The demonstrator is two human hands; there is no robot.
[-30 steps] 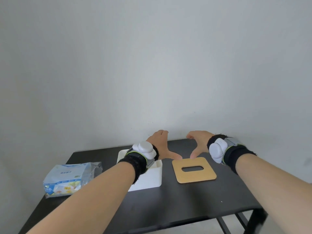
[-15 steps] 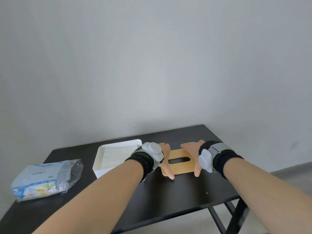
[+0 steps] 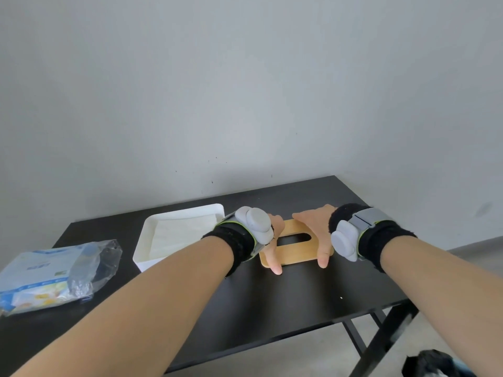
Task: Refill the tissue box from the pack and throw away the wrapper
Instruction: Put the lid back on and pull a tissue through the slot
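Gripping the flat wooden slotted lid (image 3: 295, 247) at both ends, left hand (image 3: 272, 240) and right hand (image 3: 317, 235) pinching it on the black table (image 3: 272, 300). Sitting refilled already, the white plastic tissue box (image 3: 177, 235). Waiting still for disposal, the crumpled blue wrapper (image 3: 54, 273) far left.

One black table (image 3: 272, 308) carries three loose items: one white tissue box (image 3: 152, 240) with its top off, one wooden lid (image 3: 295, 251) with a single oval slot, and one plastic tissue pack (image 3: 49, 278). Two hands are in view, each wrist wearing one grey device. One dark object (image 3: 435, 365), possibly a bag, sits on the floor.
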